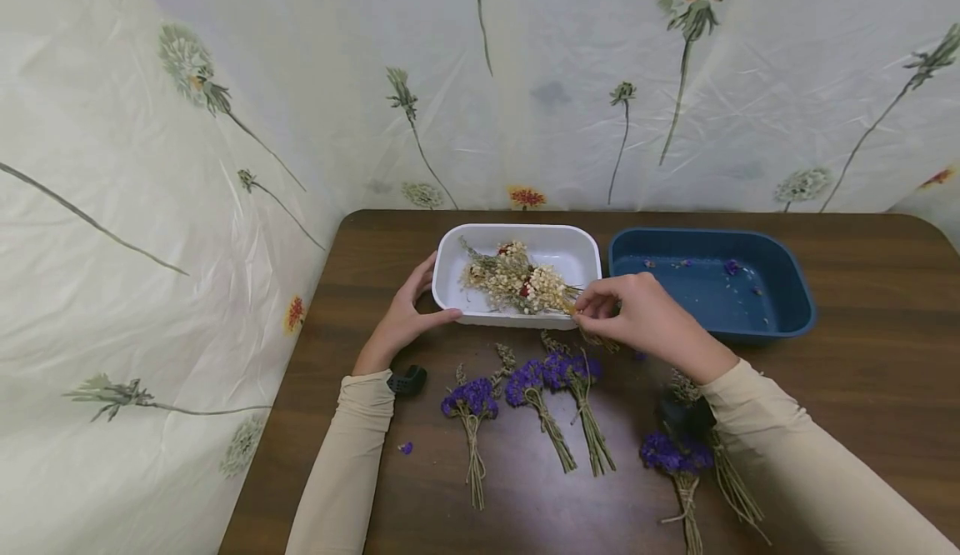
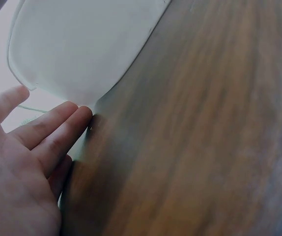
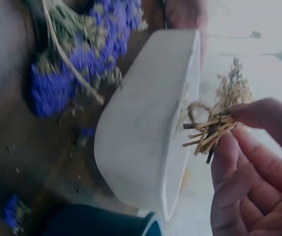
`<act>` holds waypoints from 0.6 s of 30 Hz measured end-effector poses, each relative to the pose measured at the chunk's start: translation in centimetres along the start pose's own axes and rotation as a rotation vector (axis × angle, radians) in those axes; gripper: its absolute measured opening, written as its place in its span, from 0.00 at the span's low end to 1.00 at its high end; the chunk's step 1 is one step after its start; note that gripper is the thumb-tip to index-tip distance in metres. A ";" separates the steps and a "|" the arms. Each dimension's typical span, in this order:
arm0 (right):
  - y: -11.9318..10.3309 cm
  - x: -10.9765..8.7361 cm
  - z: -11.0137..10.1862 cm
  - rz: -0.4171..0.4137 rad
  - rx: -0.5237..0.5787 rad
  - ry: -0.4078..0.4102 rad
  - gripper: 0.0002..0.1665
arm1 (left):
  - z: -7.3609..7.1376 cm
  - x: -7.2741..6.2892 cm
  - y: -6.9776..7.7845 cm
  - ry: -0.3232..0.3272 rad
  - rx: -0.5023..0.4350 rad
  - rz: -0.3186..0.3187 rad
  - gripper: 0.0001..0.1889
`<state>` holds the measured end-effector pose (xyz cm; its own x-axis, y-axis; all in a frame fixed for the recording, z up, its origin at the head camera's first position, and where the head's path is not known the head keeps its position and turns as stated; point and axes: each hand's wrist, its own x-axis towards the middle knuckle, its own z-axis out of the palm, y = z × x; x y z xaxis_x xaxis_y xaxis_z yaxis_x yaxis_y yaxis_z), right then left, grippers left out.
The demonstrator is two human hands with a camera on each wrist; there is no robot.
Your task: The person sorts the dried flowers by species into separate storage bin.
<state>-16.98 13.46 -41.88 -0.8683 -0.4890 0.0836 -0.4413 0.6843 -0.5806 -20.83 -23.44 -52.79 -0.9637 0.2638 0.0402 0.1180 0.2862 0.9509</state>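
My right hand point(image 1: 637, 313) pinches the tied stems of a small bunch of dried cream flowers point(image 1: 551, 288) between thumb and fingers. In the right wrist view the cut stem ends point(image 3: 207, 130) and a loop of twine stick out from the fingertips. Cream and dark red blooms lie over the white tray point(image 1: 517, 319); whether more than one bunch is there, I cannot tell. At the tray's left end rests my left hand point(image 1: 408, 317), thumb on the front rim. In the left wrist view its fingers point(image 2: 57, 140) are nearly straight against the tray's side.
A blue tray point(image 1: 798, 309) holding scattered purple petals stands right of the white one. Several twine-tied purple bunches, among them one point(image 1: 472, 401) on the left and one point(image 1: 675, 455) under the right forearm, lie on the brown table point(image 1: 420, 505). A flowered plastic sheet point(image 1: 525, 80) hangs behind.
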 end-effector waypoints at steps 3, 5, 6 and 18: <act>0.6 1.0 -0.5 0.018 -0.010 -0.007 0.03 | 0.0 0.1 -0.2 -0.002 -0.012 -0.001 0.56; 1.0 1.6 -0.8 0.030 -0.010 -0.016 0.03 | 0.0 0.2 -0.2 -0.002 -0.011 0.000 0.55; 1.2 1.9 -0.9 0.034 -0.011 -0.022 0.03 | 0.0 0.2 -0.2 -0.002 -0.007 0.000 0.55; 2.0 5.5 -1.8 0.062 0.017 -0.112 0.06 | 0.1 0.0 0.0 0.005 0.020 0.042 0.54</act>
<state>-23.06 13.09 -41.10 -0.8626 -0.5039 -0.0439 -0.3825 0.7067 -0.5952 -20.78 -23.36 -52.82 -0.9592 0.2708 0.0813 0.1626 0.2931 0.9422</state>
